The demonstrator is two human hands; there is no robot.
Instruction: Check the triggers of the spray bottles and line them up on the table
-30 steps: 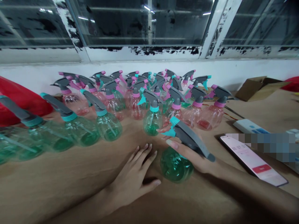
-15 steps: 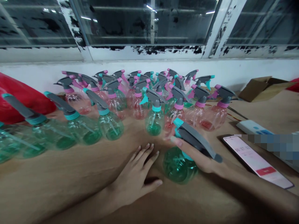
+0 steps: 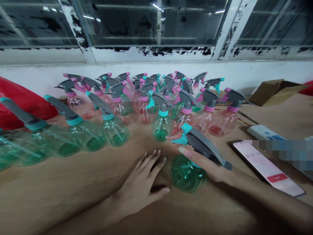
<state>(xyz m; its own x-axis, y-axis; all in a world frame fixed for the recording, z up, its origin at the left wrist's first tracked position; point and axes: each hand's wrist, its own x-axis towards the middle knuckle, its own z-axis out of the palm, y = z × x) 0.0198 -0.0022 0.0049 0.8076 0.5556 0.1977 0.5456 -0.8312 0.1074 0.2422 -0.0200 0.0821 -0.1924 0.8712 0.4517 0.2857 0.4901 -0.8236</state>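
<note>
Green spray bottle (image 3: 186, 176), trigger head (image 3: 206, 145) fitted, gripped by our right hand (image 3: 211, 168).
Our left hand (image 3: 143, 182) lies flat; finished-looking bottles (image 3: 163, 129) crowd toward the worktop's (image 3: 80, 189) far edge; what's left, we can't tell.

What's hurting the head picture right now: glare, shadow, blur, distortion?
Head view, top: bright streaks in the windows. Head view, centre: glints on the green spray bottle in the right hand, dark shadow below the right forearm. Head view, left: outermost green bottles look stretched and leaning. Head view, right: the phone has blurred last digits, with pixelation beside it.
</note>
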